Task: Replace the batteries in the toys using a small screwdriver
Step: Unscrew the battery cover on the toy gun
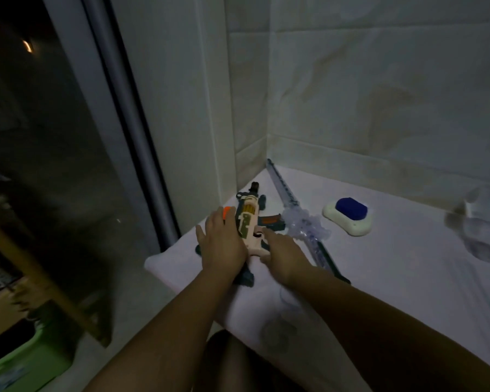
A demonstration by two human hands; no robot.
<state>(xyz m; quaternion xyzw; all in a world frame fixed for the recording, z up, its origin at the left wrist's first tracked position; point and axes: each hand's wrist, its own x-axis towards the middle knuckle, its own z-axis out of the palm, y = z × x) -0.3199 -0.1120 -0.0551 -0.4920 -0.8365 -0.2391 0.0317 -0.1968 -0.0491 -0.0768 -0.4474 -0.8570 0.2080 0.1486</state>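
Covers the toy gun (249,222), mid-frame on the white ledge (408,278), with left hand (224,241): fingers close together, thumb splayed. Cannot tell whether it grips the orange piece (226,215) at its fingertips. Touches the gun with right hand (283,253), forefinger straight. Beyond, rightward: toy sword (300,219), white-and-blue case (348,216).

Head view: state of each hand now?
Left hand: rests on toy gun, orange thing at fingers; grip cannot be told.
Right hand: open, index finger touching toy gun.
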